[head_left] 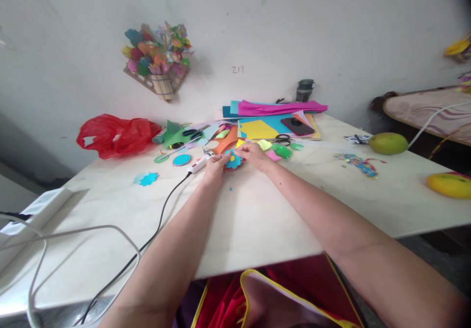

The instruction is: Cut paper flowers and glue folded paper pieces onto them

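Between my two hands is a blue paper flower (233, 160) with a yellow centre. My left hand (216, 165) grips its left edge, fingers closed. At its upper right edge, the fingers of my right hand (253, 155) are pinched together; whether a small piece sits in them is too fine to see. Just left of my left hand lies a white glue gun (200, 163) with a black cord. A blue scalloped paper shape (148, 179) and a blue disc (181, 160) rest farther left on the table.
Scissors (282, 139) and a phone (297, 126) lie among coloured sheets (257, 129) at the back. A red plastic bag (117, 134) is at the back left, mangoes (388, 143) at the right. A white cable (91, 229) loops across the left front. Beaded pieces (358, 165) lie right.
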### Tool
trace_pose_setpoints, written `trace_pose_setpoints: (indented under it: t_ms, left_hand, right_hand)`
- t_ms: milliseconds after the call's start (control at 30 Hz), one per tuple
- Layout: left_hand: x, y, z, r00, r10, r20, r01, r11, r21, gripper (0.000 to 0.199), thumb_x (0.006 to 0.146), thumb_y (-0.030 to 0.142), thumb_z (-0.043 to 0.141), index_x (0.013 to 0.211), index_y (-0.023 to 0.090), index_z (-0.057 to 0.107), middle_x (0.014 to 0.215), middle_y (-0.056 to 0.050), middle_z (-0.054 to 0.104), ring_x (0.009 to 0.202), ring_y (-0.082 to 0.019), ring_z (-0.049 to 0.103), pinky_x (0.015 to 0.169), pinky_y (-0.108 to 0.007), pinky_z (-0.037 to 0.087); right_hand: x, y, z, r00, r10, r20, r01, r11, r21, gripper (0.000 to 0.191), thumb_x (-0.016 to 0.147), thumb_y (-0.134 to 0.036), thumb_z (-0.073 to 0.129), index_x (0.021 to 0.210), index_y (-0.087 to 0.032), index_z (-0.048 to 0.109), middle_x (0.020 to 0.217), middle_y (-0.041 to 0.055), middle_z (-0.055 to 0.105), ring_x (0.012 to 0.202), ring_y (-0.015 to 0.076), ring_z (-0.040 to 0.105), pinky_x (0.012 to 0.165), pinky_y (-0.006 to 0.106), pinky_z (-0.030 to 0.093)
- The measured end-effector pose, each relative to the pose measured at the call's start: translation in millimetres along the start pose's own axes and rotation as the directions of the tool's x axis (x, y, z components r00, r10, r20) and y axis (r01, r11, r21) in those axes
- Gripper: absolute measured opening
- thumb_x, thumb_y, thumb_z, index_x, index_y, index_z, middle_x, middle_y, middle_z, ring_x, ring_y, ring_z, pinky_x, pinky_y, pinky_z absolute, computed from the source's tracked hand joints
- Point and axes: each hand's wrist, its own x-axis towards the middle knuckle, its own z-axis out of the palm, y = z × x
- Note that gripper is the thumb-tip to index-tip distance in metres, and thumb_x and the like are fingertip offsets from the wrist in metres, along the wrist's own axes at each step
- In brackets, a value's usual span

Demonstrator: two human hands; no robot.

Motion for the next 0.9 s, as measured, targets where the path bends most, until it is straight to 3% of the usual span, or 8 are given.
trace_pose_setpoints:
  t_ms: [200,433,900]
  left_hand:
    - [-3.1,2.5,2.9,1.0,-0.006,-0.015,0.006,1.0,0.023,0.033,0.061,0.042,0.078,0.066,0.013,0.063,0.064,-0.004,0.066,0.056,-0.016,0.061,0.059,-0.031,0.052]
    - [-2.8,3.0,3.2,1.0,0.027,-0.008,-0.026,0.999,0.027,0.03,0.057,0.036,0.081,0.059,0.014,0.059,0.057,-0.001,0.062,0.05,-0.011,0.056,0.053,-0.025,0.047]
    - [-1.8,2.0,2.4,1.0,0.013,0.011,-0.014,1.0,0.027,0.031,0.061,0.041,0.078,0.067,0.014,0.063,0.066,-0.004,0.066,0.059,-0.016,0.061,0.061,-0.032,0.052]
  right_hand:
    - [-1.0,-4.2,0.2,1.0,-0.004,-0.011,0.003,0.999,-0.034,0.031,0.063,-0.044,0.066,0.056,-0.016,0.057,0.057,-0.0009,0.054,0.058,0.0108,0.047,0.059,0.026,0.039]
    - [-1.5,-3.6,0.9,1.0,0.016,0.025,-0.016,1.0,-0.011,0.034,0.065,-0.047,0.065,0.055,-0.016,0.053,0.056,-0.0008,0.053,0.055,0.0104,0.046,0.056,0.026,0.038]
    - [-1.2,-0.9,0.7,1.0,-0.01,0.002,0.01,1.0,-0.029,0.033,0.067,-0.043,0.061,0.052,-0.017,0.048,0.054,-0.0022,0.048,0.056,0.0106,0.044,0.056,0.026,0.036]
